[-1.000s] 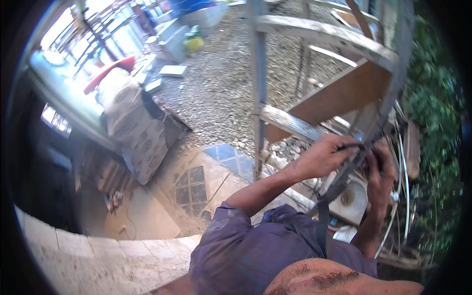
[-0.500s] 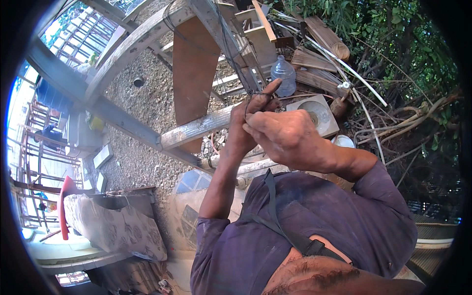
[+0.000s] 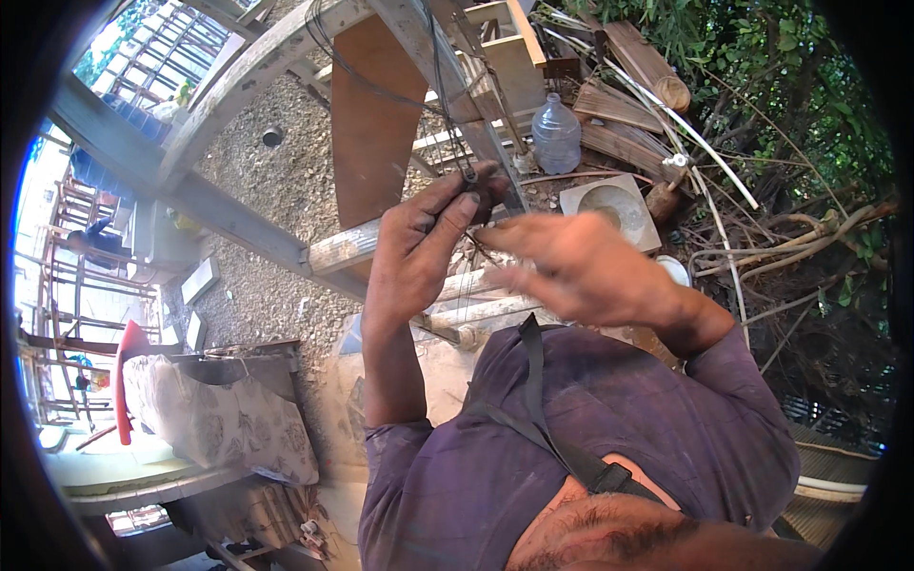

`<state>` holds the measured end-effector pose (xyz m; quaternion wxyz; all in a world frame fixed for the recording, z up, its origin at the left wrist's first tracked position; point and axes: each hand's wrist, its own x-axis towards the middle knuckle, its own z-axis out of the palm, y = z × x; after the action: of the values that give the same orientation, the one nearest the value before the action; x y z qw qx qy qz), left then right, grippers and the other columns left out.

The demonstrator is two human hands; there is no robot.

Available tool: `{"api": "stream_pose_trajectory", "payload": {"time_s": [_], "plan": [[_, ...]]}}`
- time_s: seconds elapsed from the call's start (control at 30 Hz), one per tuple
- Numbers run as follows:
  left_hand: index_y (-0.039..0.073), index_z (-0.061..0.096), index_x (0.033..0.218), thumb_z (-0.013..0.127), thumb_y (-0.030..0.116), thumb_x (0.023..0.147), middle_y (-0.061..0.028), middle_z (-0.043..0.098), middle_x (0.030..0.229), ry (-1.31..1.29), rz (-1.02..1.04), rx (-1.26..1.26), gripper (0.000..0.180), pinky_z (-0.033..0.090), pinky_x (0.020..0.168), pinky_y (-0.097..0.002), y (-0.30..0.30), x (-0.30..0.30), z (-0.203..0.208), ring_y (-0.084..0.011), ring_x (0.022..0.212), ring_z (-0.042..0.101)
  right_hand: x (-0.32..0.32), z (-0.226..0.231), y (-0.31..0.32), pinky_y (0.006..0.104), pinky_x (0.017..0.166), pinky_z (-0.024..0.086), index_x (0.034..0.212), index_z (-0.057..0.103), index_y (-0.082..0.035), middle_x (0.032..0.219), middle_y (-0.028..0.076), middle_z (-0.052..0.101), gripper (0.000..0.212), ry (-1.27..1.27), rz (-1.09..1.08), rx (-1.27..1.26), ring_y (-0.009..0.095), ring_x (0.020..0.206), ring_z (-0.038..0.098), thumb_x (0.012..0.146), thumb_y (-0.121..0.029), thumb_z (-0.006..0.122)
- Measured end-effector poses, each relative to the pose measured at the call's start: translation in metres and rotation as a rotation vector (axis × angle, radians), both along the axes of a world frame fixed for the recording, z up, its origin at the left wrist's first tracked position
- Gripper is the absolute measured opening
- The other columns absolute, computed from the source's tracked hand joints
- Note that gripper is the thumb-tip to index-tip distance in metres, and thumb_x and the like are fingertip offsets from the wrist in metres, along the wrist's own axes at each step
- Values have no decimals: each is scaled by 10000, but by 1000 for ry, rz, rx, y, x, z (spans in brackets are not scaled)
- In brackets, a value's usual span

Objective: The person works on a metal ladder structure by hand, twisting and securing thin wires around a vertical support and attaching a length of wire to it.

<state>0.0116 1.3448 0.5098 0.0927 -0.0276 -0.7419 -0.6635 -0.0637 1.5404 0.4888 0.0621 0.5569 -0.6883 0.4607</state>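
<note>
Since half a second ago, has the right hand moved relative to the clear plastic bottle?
Yes. The right hand has opened and dropped lower, away from the clear plastic bottle; the left hand pinches the wire.

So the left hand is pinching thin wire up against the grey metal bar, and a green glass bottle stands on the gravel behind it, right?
Not quite. In the head view the bottle is clear plastic, not green glass. The rest holds: the left hand pinches thin wire against the grey metal bar.

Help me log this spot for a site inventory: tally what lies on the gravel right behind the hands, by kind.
Clear plastic bottle: 1
Square slab with a round hollow: 1
Brown upright board: 1
Total: 3
</note>
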Motion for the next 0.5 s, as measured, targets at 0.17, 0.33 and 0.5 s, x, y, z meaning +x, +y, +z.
{"api": "stream_pose_trajectory", "payload": {"time_s": [0.17,0.33,0.5], "plan": [[-30,646,1299,568,75,1020,-152,671,1265,107,-27,-91,309,452,1056,-363,-3,-7,-10,-227,1230,583,-15,-6,-13,349,864,574,1364,528,-2,1057,142,729,472,-451,58,-136,243,987,714,943,-126,703],[92,698,1291,626,93,970,-123,506,1371,155,114,-391,329,386,1094,-377,-11,-7,-11,-251,1322,435,-17,-30,-33,263,781,526,1319,564,6,1058,62,694,356,-1054,281,-173,73,909,616,986,-82,655],[54,676,1306,626,69,974,-119,613,1205,193,106,-294,336,458,988,-336,-9,-10,-20,-187,1145,556,-22,-48,-46,234,741,514,1112,678,-2,861,12,671,146,-1002,272,-457,67,826,612,997,-84,642]]}}
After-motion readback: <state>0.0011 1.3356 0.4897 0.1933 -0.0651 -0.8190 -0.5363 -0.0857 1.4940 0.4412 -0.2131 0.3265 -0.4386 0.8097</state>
